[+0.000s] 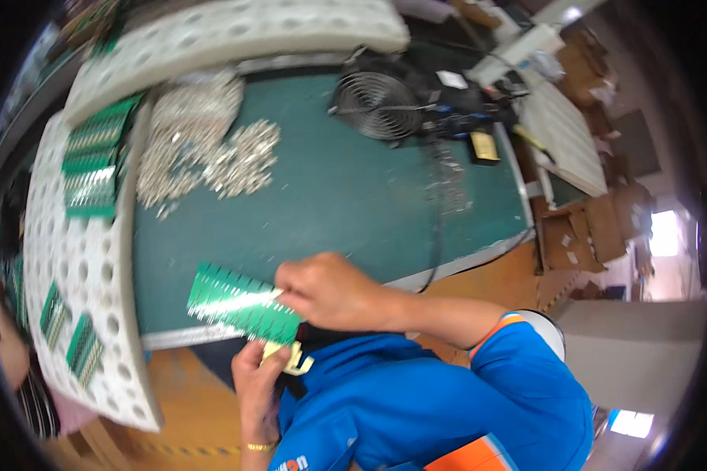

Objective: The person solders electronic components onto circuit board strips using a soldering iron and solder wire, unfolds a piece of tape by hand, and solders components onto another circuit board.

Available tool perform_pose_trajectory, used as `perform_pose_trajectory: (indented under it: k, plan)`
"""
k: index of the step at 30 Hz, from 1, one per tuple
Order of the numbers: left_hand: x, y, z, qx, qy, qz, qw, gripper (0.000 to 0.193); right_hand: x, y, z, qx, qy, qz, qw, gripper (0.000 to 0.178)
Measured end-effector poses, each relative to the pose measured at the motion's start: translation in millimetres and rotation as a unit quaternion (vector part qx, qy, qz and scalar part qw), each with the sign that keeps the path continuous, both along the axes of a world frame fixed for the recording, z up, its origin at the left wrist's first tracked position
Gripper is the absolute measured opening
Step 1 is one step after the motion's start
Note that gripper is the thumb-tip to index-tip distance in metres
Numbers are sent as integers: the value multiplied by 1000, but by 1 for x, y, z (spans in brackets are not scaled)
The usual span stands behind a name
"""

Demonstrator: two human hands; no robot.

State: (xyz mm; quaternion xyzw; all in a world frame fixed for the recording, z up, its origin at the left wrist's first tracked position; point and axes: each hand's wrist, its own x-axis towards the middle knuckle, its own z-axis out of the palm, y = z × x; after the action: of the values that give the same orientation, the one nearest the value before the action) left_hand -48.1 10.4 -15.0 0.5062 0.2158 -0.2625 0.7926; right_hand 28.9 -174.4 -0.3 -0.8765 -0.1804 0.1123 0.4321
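Note:
A green circuit board with rows of small metal parts is tilted over the front edge of the table, bright with glare. My left hand is closed at its lower edge, the fingertips gripping the board beside several pale yellow strips that look like tape. My right hand lies over the board's right end, fingers pinched. A small pale strip shows at those fingertips, against the board. The undersides of the fingers are hidden.
Loose silvery metal parts lie heaped on the green table. More green boards rest on a white foam slab with holes at the left. A black fan stands at the back, its cable crossing the table. Another person's arm shows far left.

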Motion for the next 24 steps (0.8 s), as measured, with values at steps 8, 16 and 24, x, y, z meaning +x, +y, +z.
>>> perform_pose_trajectory:
  k: [8, 16, 24]
  plan:
    - [0, -1, 2, -45, 20, 16, 999, 14, -3, -62, 36, 85, -151, -328, 929, 11]
    - [2, -2, 6, -30, 5, 16, 999, 14, 8, -237, 27, 455, -135, -603, 641, 28]
    - [-4, 2, -1, -25, 6, 17, 1000, 14, 44, -294, 26, 368, -107, -568, 729, 32]
